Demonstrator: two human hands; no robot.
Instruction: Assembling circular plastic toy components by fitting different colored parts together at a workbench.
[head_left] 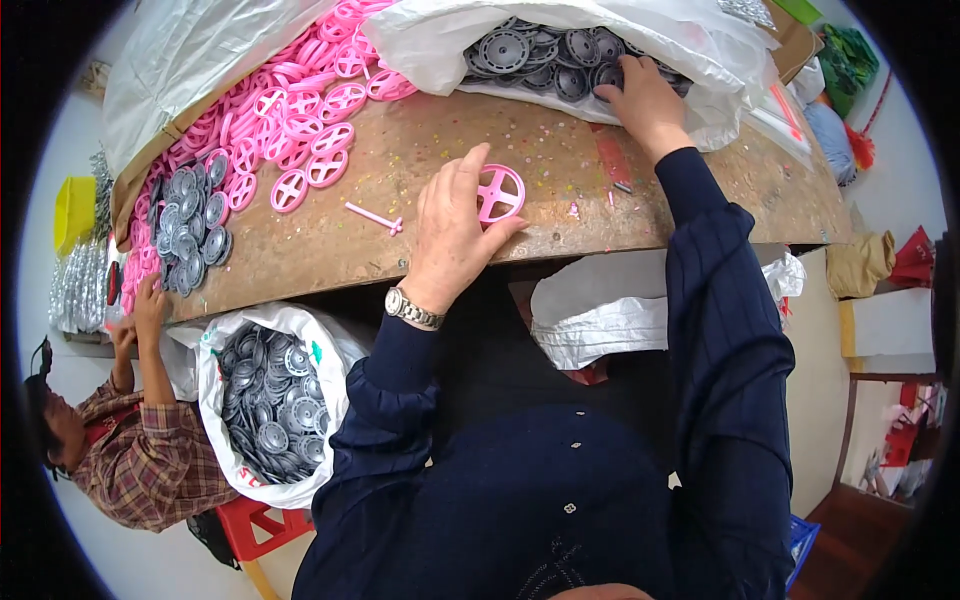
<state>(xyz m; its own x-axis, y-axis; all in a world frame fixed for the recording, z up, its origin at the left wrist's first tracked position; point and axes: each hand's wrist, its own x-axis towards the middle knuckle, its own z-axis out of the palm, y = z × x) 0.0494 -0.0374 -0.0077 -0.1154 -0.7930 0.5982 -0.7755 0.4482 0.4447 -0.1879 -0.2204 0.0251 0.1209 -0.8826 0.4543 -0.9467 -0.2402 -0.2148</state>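
Note:
On the wooden table's near edge, my left hand (445,225), with a metal watch on its wrist, holds a pink four-spoked plastic wheel (500,193) between its fingers and thumb. The fingers cover the wheel's left side. My right hand (650,105) reaches into the mouth of a white bag (425,40) lying on the table. Its thumb and fingertips are on a grey plastic wheel disc (607,76) among many like it. A pink rod with a knobbed end (372,217) lies to the left of my left hand.
Pink wheels (290,188) spill from a white sack at far left. Grey discs (190,225) lie piled beside them. An open white sack (215,400) of grey discs stands below the table edge. At left another person (150,460) works with both hands near the table.

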